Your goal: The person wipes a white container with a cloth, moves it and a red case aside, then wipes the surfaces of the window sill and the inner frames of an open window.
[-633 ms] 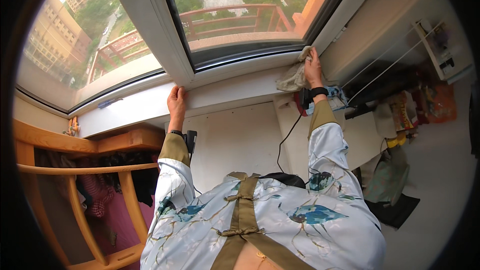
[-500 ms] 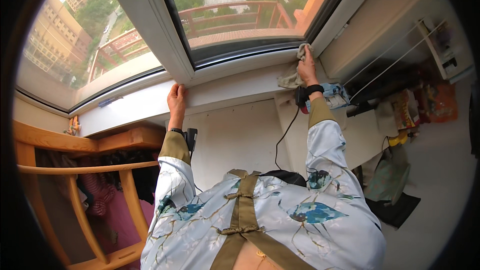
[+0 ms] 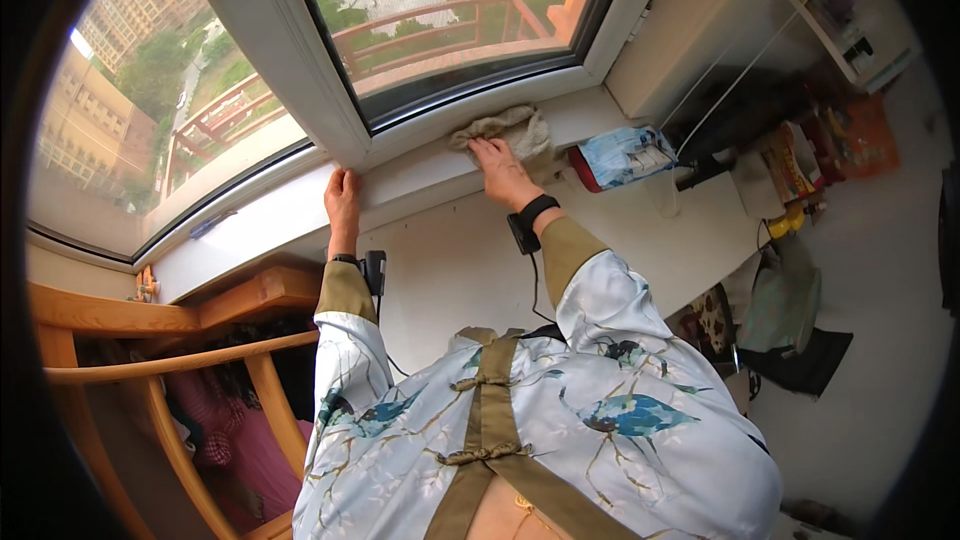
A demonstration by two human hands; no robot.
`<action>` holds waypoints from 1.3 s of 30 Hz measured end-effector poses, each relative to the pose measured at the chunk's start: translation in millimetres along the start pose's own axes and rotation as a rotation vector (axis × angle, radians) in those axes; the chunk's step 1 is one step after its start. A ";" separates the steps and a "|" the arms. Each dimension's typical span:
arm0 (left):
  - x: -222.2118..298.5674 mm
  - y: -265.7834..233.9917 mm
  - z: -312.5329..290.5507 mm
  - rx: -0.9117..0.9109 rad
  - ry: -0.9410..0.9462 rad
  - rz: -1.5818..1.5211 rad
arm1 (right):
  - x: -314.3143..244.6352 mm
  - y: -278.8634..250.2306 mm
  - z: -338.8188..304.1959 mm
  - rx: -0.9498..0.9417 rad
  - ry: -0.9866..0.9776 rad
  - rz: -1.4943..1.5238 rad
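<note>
Ref. = white windowsill [image 3: 275, 212]. My R hand [image 3: 507, 178] is over its mid-stretch, fingers part-bent, close tog., tips on grey-beige rag [image 3: 520, 128]; can't tell if thumb pinches it. Rag lies bunched on sill, by window frame [image 3: 425, 135]. My L hand [image 3: 342, 205] is at sill's front edge, L of rag, fingers curled in; can't tell if they grip anything.

Risks (my est.): light fingertip contact → rag may slip off sill's front edge. Wide R sweep could knock blue-and-white packet [image 3: 627, 156] nr sill's R end. Cable [image 3: 537, 290] from R-wrist device [image 3: 523, 233], in front of sill, might snag if I overreach.
</note>
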State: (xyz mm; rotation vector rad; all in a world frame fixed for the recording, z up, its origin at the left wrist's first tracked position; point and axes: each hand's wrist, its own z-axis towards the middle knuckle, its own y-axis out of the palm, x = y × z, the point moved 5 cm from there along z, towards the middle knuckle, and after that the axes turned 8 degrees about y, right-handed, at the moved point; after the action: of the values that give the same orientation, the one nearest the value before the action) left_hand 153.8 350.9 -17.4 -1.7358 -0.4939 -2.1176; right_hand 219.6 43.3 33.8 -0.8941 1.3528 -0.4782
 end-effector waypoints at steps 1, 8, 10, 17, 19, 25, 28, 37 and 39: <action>1.7 3.2 -0.7 -0.003 -0.003 -0.006 | -6.0 4.9 -14.1 0.068 -0.125 -0.139; 15.0 5.0 -14.0 -0.036 0.100 0.136 | -24.8 2.4 -40.7 0.074 -0.310 -0.223; 16.2 5.3 -17.0 -0.036 0.104 0.121 | -30.5 -3.4 -45.9 0.171 -0.103 -0.201; 15.0 -1.1 -45.5 -0.048 0.070 0.031 | -17.0 7.7 -79.3 0.063 0.084 0.342; 24.6 -0.1 -54.8 -0.127 0.055 0.048 | -19.2 -3.4 -105.0 -0.043 0.107 0.560; 29.2 -1.8 -100.6 -0.203 -0.043 -0.054 | -6.1 -29.7 -168.4 -0.196 0.267 1.009; 39.1 3.0 -127.9 -0.246 -0.122 -0.044 | -7.8 -37.7 -201.2 -0.167 0.248 1.123; 55.1 20.9 -194.3 -0.355 -0.133 -0.034 | 20.5 -17.9 -287.5 -0.121 0.258 1.081; 61.1 29.0 -210.1 -0.401 -0.134 -0.043 | 18.4 -23.1 -304.8 -0.110 0.266 1.120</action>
State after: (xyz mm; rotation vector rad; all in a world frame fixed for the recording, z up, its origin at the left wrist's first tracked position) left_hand -23.3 221.2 4.9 -2.1076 -0.1447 -2.2571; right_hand -65.5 -67.2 49.3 -0.0525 1.8890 0.3647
